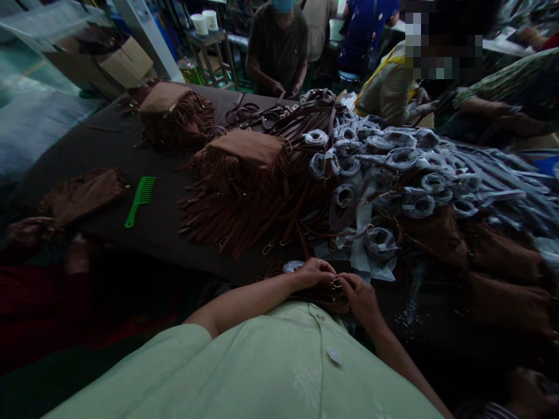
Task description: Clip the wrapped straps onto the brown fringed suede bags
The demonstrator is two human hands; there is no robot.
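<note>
Close against my body at the table's near edge is a brown bag (334, 301) with metal clasps. My left hand (315, 273) is closed in a pinch at the bag's top, its fingertips meeting those of my right hand (357, 294) beside a metal clasp (336, 283). The right hand is pinched too. Whatever small part lies between the fingertips is too small to make out. Just behind my left hand sits a plastic-wrapped coil (292, 266). Brown straps (244, 224) with metal hooks spread over the table beyond my hands.
Fringed brown bags (251, 148) and a green comb (140, 201) lie on the dark table (109, 139). Wrapped strap coils (402, 157) heap up at the right, above more bags (502, 256). A person's blurred hands (77, 253) are at the left; several people work across the table.
</note>
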